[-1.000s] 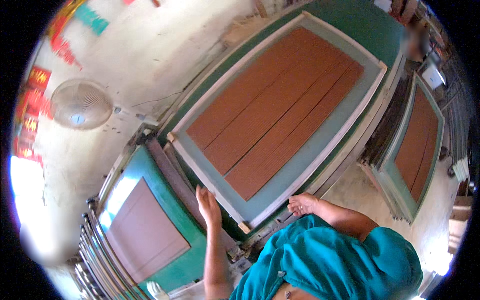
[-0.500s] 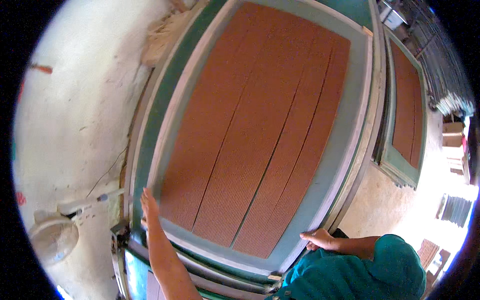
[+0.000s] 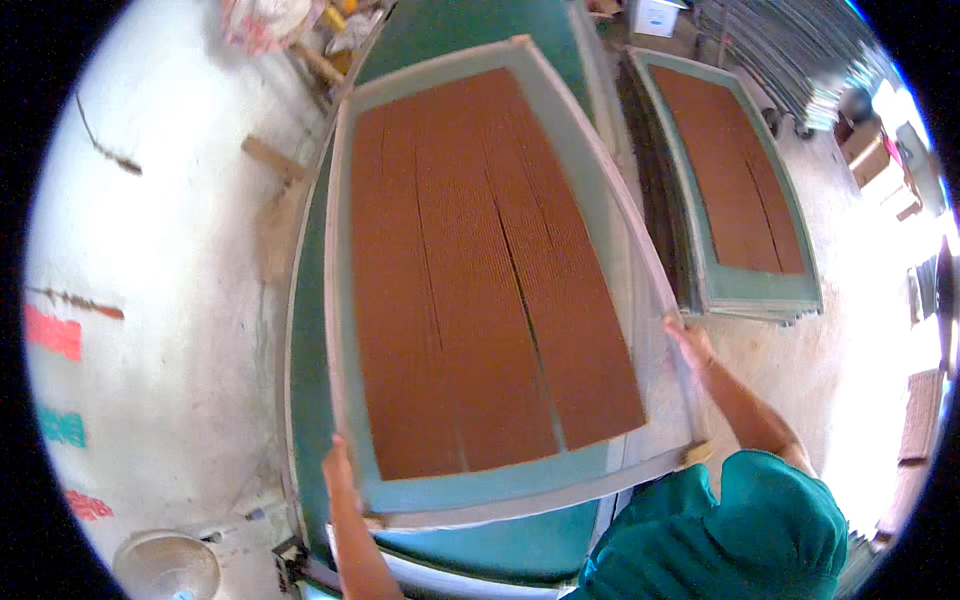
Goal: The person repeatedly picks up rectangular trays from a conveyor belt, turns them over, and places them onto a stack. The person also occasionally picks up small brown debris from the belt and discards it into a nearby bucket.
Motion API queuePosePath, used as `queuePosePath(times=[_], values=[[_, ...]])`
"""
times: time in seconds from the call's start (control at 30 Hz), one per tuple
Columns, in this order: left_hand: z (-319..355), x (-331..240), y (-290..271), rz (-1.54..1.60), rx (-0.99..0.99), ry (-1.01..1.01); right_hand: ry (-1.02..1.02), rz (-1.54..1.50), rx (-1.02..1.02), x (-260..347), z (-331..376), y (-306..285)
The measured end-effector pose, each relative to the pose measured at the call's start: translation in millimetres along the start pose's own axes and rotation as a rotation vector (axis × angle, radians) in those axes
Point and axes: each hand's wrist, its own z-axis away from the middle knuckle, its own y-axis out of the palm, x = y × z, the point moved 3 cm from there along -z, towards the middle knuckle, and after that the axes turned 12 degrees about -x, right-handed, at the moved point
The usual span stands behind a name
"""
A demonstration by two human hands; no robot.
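Observation:
A large framed mesh screen (image 3: 338, 250) with pale bars is held up at a tilt over a long green table surface (image 3: 500, 540). Brown, finely ribbed sheets (image 3: 480, 280) cover most of its mesh, with dark narrow gaps between them. My left hand (image 3: 340, 468) is closed around the left bar near the lower corner. On the right bar, a little above the near right corner, my right hand (image 3: 692, 345) grips with its fingers wrapped round. The near bar of the frame is raised off the table.
To the right stands a stack of similar mesh frames (image 3: 762, 290), brown sheets on the top one. A whitish wall (image 3: 180, 220) runs along the left, with a round fan (image 3: 168, 568) below. Cardboard boxes (image 3: 868, 150) and a white container (image 3: 657, 17) lie farther back.
The framed screen has come up off the table and swung at an angle. My right hand has moved up and outward with its bar; my left hand now grips the left bar.

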Motion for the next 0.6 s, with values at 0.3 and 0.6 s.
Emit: queuePosePath(times=[0.3,0.6], values=[[272.7,14.8,-22.1,0.454,0.149,-0.352,-0.241,0.152,0.019,26.4,-24.7,-188.5],[468.5,24.2,-31.8,0.403,0.089,-0.230,-0.289,0.062,-0.003,-13.1,-7.4,-338.3]])
